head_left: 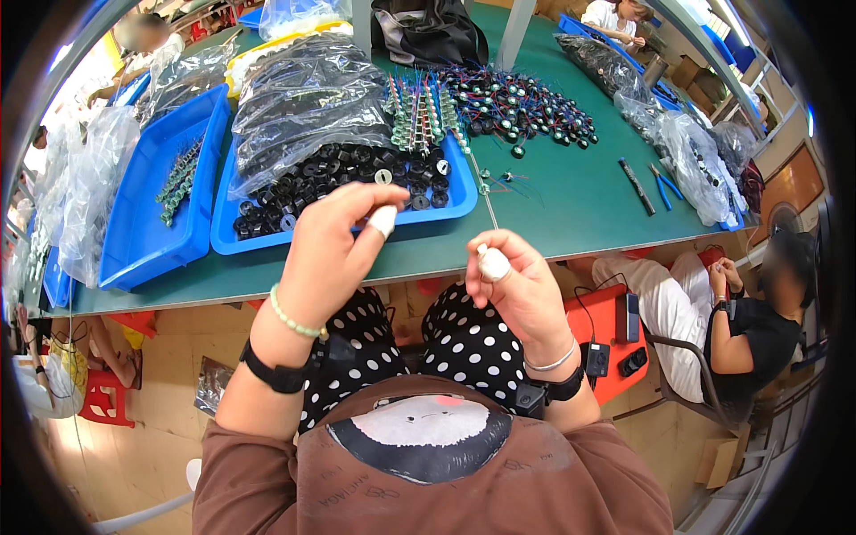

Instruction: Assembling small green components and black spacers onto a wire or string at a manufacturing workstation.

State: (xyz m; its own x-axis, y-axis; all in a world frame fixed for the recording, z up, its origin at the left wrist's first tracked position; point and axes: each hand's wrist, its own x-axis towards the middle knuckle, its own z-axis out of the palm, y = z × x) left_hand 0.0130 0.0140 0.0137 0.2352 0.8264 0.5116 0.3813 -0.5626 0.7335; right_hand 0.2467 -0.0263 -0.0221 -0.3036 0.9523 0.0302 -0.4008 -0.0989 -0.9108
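Note:
My left hand (334,236) is over the near edge of a blue tray (348,233), its index finger and white-covered thumb stretched out a little apart beside loose black round plastic parts (334,167). Just off the table's front edge, my right hand (517,281) is closed in a pinch, with a white cover on its thumb. What its fingertips hold is too small to make out. A thin pale rod (490,209) runs from the green circuit-board strips (415,116) down to these fingers; whether they grip it cannot be told.
A second blue tray (134,259) holds green board strips. Wired round parts (517,107) are heaped at the back. A black marker pen (637,186) and blue-handled pliers (665,187) lie right on the green table (571,196). A person sits beside a red stool (597,321).

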